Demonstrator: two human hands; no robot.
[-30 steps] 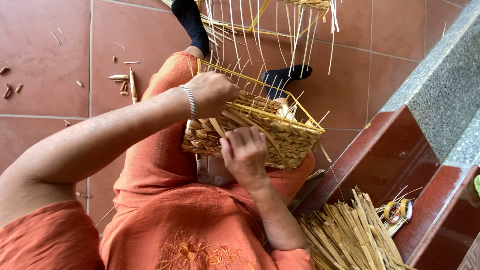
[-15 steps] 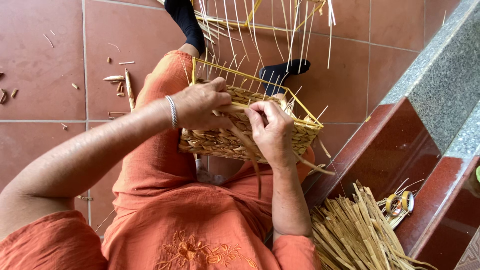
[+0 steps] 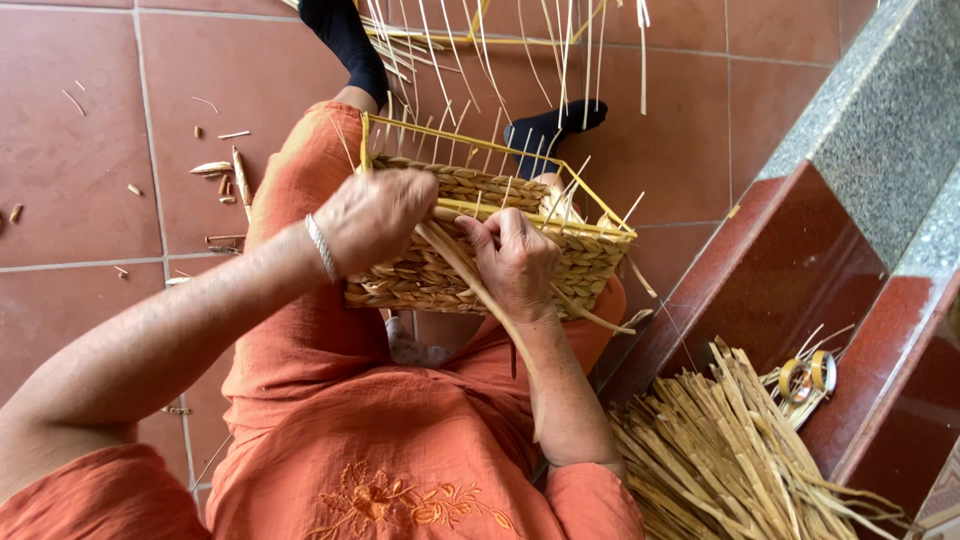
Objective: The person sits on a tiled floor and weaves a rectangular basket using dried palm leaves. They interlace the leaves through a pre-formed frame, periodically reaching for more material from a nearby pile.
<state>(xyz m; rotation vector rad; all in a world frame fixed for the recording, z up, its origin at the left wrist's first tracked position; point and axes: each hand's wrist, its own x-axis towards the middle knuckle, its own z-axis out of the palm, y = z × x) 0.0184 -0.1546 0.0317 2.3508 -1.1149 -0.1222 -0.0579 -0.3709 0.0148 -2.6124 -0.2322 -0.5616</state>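
Tile floor (image 3: 90,150); half-woven straw basket (image 3: 470,260), yellow frame.

Home porch or yard: red tiled floor (image 3: 90,120), granite-edged steps (image 3: 860,130), straw bundle (image 3: 720,460), scattered offcuts (image 3: 225,175)

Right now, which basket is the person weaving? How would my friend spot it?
Find the orange-clothed lap. The half-woven straw basket rests there, under the left hand and right hand. Unlike the loose straw bundle by the step, it has a yellow wire frame.

Rough woven straw basket (image 3: 480,270), glossy tiles (image 3: 100,150)
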